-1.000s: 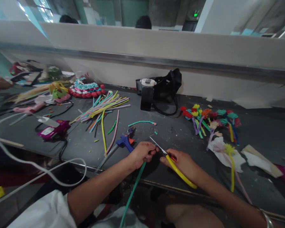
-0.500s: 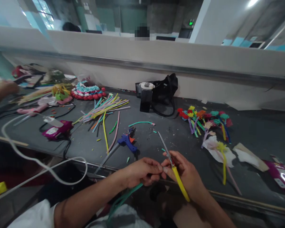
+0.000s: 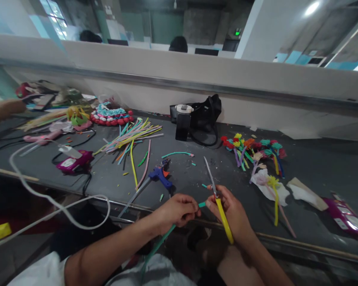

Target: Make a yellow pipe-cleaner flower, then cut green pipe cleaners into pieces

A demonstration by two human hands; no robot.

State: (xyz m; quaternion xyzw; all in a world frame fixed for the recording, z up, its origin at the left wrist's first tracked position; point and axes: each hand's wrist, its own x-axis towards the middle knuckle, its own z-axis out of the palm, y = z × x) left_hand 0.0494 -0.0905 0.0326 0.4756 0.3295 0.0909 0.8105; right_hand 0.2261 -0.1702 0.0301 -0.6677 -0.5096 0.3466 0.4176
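My left hand (image 3: pixel 180 210) is closed on a green pipe cleaner (image 3: pixel 158 245), whose long tail hangs toward my lap. A short end of it sticks out past my fingertips toward my right hand (image 3: pixel 229 210). That hand grips yellow-handled scissors (image 3: pixel 224 222), their blades pointing up and away over the table; its thumb and finger are close to the green end. Just beyond the fingers lies a small cut green piece (image 3: pixel 204 185). A blue glue gun (image 3: pixel 160 175) rests to the left, with a green pipe cleaner with a pink tip (image 3: pixel 178 153) behind it.
A pile of coloured pipe cleaners (image 3: pixel 131 135) lies left of centre. Finished flowers (image 3: pixel 244 147) sit at the right, near a purple device (image 3: pixel 343 214). A black bag (image 3: pixel 207 113) and phone (image 3: pixel 183 127) stand at the back. A co-worker's hand (image 3: pixel 10 107) is at far left.
My hands have moved slightly apart, so a short green end now shows between them. The scissors have turned a little more upright in my right hand.
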